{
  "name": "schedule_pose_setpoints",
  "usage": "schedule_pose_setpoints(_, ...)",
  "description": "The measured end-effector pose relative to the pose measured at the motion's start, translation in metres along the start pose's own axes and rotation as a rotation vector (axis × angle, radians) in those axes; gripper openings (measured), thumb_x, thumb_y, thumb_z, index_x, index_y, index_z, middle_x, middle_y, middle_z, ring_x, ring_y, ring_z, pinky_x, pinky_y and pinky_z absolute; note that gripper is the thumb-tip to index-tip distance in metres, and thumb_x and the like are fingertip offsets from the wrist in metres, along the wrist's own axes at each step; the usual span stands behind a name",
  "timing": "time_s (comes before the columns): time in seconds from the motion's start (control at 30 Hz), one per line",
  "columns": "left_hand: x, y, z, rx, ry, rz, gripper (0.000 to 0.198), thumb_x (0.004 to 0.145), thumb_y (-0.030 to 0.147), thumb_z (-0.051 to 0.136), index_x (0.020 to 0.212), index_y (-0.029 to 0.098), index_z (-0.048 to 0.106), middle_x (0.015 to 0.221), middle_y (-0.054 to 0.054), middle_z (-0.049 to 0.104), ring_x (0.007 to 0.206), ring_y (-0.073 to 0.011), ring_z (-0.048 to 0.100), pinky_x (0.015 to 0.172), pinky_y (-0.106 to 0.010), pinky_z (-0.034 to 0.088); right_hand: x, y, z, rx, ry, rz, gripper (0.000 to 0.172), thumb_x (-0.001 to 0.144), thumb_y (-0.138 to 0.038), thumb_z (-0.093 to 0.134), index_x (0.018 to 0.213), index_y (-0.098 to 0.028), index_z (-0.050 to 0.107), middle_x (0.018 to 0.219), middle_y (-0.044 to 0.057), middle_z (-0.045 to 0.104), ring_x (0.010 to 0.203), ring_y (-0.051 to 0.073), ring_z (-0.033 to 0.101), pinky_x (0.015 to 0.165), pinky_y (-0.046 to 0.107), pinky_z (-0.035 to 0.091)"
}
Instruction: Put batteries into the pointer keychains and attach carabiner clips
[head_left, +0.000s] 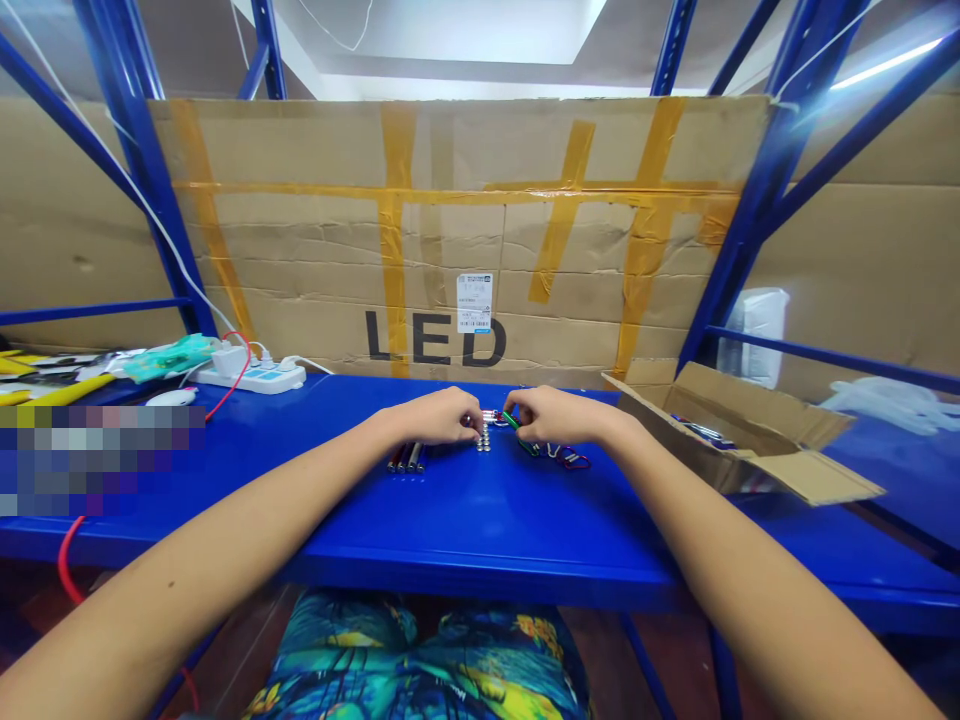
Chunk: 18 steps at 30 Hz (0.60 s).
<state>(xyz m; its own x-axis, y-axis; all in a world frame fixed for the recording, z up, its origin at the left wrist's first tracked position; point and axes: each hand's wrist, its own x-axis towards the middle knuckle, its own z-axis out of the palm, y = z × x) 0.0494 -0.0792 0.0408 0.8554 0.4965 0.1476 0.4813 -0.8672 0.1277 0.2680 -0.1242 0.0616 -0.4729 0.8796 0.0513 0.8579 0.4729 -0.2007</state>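
Both my hands meet at the middle of the blue table. My left hand is closed, its fingertips pinching a small metallic piece between the two hands. My right hand is closed on a small green cylinder. A short stack of tiny silver button cells sits just below the fingertips. Several slim metallic tubes lie side by side under my left hand. Small carabiner clips lie by my right wrist.
An open cardboard box with parts stands at the right. A white power strip with plugs and a red wire sits back left. A taped cardboard sheet marked LED walls the back. Blue rack posts stand on both sides.
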Motion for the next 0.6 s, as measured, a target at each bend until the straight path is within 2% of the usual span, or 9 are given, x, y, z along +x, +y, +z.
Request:
schedule_pose_setpoints(0.13,0.001,0.005,0.002,-0.031,0.005,0.054,0.016,0.082,0.018,0.059,0.089,0.017,0.075,0.094,-0.006,0.071,0.089,-0.0173,0.062,0.084,-0.028,0.044,-0.002,-0.003,0.000,-0.021,0.000,0.010,0.024,0.072,-0.015,0.062,0.096,-0.018,0.062,0.089,0.005,0.067,0.068,0.015,0.056,0.056,0.025,0.035)
schedule_pose_setpoints(0.27,0.002,0.008,0.003,-0.042,-0.010,0.051,0.016,0.082,0.016,0.059,0.085,0.017,0.075,0.093,-0.005,0.072,0.089,-0.0173,0.062,0.087,-0.029,0.044,-0.002,-0.002,0.000,-0.012,0.004,0.003,0.025,0.072,-0.015,0.063,0.096,-0.019,0.063,0.089,0.005,0.067,0.068,0.015,0.056,0.057,0.025,0.036)
schedule_pose_setpoints(0.6,-0.002,0.011,-0.002,-0.092,-0.103,-0.060,0.013,0.079,0.019,0.063,0.085,0.017,0.074,0.086,-0.004,0.073,0.079,-0.0154,0.063,0.077,-0.025,0.044,-0.004,-0.005,0.000,-0.018,-0.011,-0.016,0.025,0.072,-0.017,0.060,0.096,-0.019,0.063,0.087,0.005,0.067,0.068,0.016,0.055,0.057,0.026,0.035)
